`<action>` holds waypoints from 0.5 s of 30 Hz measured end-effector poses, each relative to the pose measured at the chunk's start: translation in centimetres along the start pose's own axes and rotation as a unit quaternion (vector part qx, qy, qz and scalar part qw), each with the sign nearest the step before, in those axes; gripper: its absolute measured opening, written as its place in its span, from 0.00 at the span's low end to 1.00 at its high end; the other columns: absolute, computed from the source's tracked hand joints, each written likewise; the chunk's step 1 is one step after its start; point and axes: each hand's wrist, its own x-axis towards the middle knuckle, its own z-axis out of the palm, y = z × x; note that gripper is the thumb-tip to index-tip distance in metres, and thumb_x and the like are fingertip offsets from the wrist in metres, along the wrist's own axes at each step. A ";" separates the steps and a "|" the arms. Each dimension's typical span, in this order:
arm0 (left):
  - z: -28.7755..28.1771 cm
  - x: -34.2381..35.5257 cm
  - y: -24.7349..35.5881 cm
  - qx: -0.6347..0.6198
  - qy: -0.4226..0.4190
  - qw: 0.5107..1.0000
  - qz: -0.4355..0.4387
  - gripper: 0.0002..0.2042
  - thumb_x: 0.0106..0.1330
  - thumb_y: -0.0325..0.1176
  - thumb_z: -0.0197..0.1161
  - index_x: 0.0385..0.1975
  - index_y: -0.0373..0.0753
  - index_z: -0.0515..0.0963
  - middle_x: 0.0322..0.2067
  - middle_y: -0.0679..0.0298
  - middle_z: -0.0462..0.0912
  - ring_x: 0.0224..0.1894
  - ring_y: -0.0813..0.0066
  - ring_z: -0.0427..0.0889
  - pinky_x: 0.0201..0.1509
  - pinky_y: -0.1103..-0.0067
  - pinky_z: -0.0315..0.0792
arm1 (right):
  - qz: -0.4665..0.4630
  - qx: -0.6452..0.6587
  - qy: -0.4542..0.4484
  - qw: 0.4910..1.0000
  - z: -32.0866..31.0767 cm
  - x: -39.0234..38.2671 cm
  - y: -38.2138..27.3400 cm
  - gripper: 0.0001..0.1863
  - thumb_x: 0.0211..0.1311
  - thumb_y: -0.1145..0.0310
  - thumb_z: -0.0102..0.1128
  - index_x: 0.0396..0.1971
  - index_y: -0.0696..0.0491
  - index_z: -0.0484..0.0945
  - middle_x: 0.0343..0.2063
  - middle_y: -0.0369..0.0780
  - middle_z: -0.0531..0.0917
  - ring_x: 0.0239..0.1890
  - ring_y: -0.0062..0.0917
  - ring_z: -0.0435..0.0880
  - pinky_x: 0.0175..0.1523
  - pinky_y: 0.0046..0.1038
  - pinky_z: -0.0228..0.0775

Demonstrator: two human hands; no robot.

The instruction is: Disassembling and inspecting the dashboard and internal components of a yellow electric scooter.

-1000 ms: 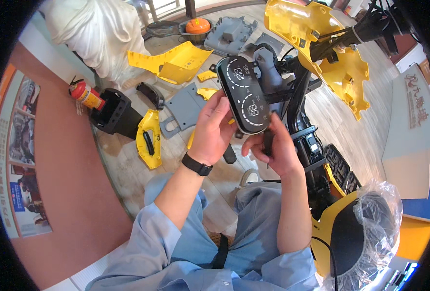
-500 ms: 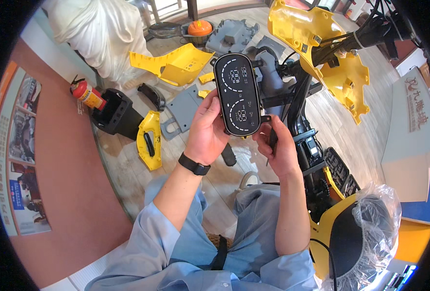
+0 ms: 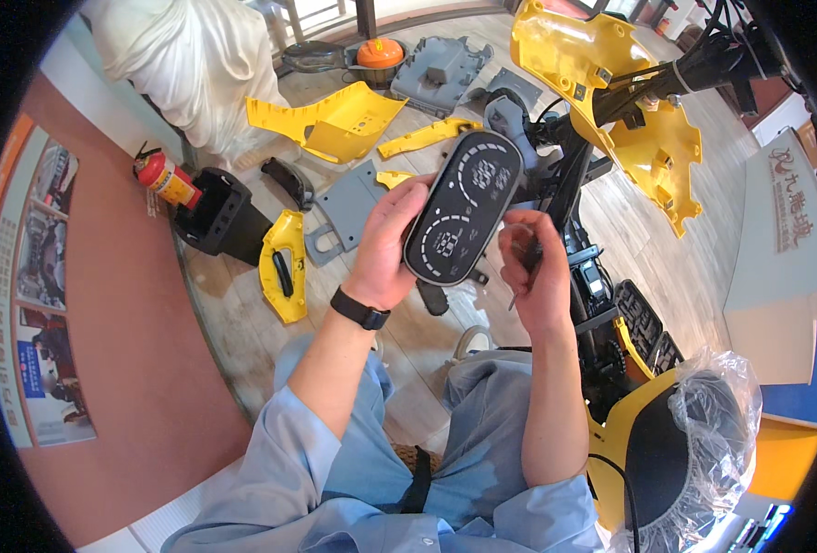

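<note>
I hold a black oval instrument panel (image 3: pixel 460 207), face up and tilted, with white dial and digit markings, in my left hand (image 3: pixel 390 240), thumb along its left edge. My right hand (image 3: pixel 536 263) is closed on a thin dark tool (image 3: pixel 522 276), apparently a screwdriver, beside the panel's right edge; part of the tool is hidden by my fingers. A mounting tab juts from the panel's lower side. Behind stands a stripped black scooter frame (image 3: pixel 579 157) with cables and yellow covers (image 3: pixel 648 175).
Yellow panels (image 3: pixel 335 120), grey plastic parts (image 3: pixel 344 212), a black bin (image 3: pixel 224 230) and a red extinguisher (image 3: pixel 164 184) lie left and ahead. A white-draped shape (image 3: pixel 187 83) stands back left; a yellow seat (image 3: pixel 630 424) under clear plastic and a black tool case (image 3: pixel 648 323) are right.
The panel has moved down since half a second ago and now leans to the right. My left hand has shifted with it; my right hand has moved slightly right.
</note>
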 end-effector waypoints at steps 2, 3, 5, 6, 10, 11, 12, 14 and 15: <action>-0.2 -0.1 0.4 0.005 0.013 1.000 -0.016 0.16 0.73 0.37 0.55 0.51 0.31 0.74 0.41 0.60 0.84 0.39 0.77 0.86 0.41 0.81 0.81 | -0.005 0.021 0.035 0.999 0.0 0.0 -0.1 0.19 0.72 0.51 0.47 0.43 0.52 0.77 0.28 0.31 0.77 0.16 0.11 0.56 0.20 0.17 0.45; -0.8 -0.2 0.9 0.032 -0.031 0.996 -0.079 0.16 0.73 0.37 0.53 0.51 0.31 0.75 0.42 0.59 0.84 0.40 0.75 0.86 0.45 0.79 0.80 | -0.011 0.056 0.053 0.997 -0.2 0.1 -0.1 0.19 0.71 0.51 0.47 0.44 0.52 0.77 0.28 0.31 0.77 0.16 0.11 0.56 0.20 0.17 0.46; -0.6 -0.5 1.7 0.062 -0.072 0.982 -0.163 0.17 0.71 0.38 0.55 0.49 0.31 0.77 0.42 0.59 0.85 0.40 0.74 0.86 0.45 0.79 0.80 | -0.019 0.085 0.064 0.994 -0.6 -0.1 -0.2 0.18 0.71 0.52 0.48 0.42 0.52 0.77 0.28 0.30 0.77 0.18 0.09 0.60 0.22 0.15 0.48; -0.7 -0.6 1.8 0.060 -0.071 0.982 -0.164 0.17 0.71 0.38 0.55 0.49 0.31 0.77 0.42 0.59 0.85 0.40 0.74 0.86 0.45 0.79 0.80 | -0.018 0.084 0.065 0.994 -0.9 0.0 -0.1 0.18 0.71 0.52 0.48 0.42 0.52 0.77 0.28 0.30 0.77 0.18 0.09 0.60 0.22 0.15 0.48; -0.9 -0.6 2.1 0.109 -0.056 0.967 -0.224 0.16 0.69 0.37 0.59 0.47 0.31 0.78 0.40 0.59 0.86 0.39 0.74 0.86 0.43 0.78 0.80 | -0.052 0.020 0.030 0.998 -0.6 -0.1 0.2 0.17 0.71 0.57 0.48 0.39 0.56 0.78 0.32 0.33 0.81 0.31 0.15 0.78 0.36 0.18 0.69; -1.1 -0.6 2.1 0.109 -0.059 0.966 -0.227 0.16 0.69 0.37 0.58 0.47 0.31 0.78 0.39 0.59 0.86 0.38 0.75 0.87 0.43 0.79 0.80 | -0.046 0.033 0.009 0.998 -0.9 0.0 0.3 0.17 0.72 0.57 0.48 0.39 0.57 0.78 0.31 0.34 0.82 0.33 0.17 0.79 0.40 0.20 0.70; -1.3 -0.5 2.1 0.110 -0.062 0.965 -0.231 0.15 0.69 0.37 0.58 0.46 0.31 0.78 0.39 0.59 0.86 0.37 0.75 0.87 0.42 0.79 0.80 | -0.040 0.046 -0.013 0.998 -1.1 0.0 0.4 0.17 0.72 0.57 0.48 0.39 0.57 0.78 0.31 0.35 0.82 0.35 0.18 0.81 0.43 0.22 0.72; -1.3 -0.4 2.1 0.102 -0.068 0.966 -0.229 0.15 0.69 0.37 0.58 0.46 0.31 0.79 0.38 0.59 0.86 0.37 0.75 0.87 0.42 0.79 0.81 | -0.044 0.041 -0.017 0.998 -1.2 -0.1 0.3 0.17 0.72 0.58 0.49 0.38 0.57 0.78 0.30 0.35 0.82 0.34 0.17 0.80 0.41 0.21 0.71; -1.2 -0.5 2.1 0.095 -0.073 0.967 -0.226 0.15 0.69 0.38 0.59 0.46 0.31 0.79 0.38 0.59 0.86 0.36 0.75 0.87 0.41 0.79 0.81 | -0.048 0.036 -0.022 0.998 -1.2 -0.1 0.2 0.16 0.72 0.58 0.50 0.37 0.57 0.78 0.29 0.34 0.81 0.32 0.16 0.79 0.39 0.20 0.71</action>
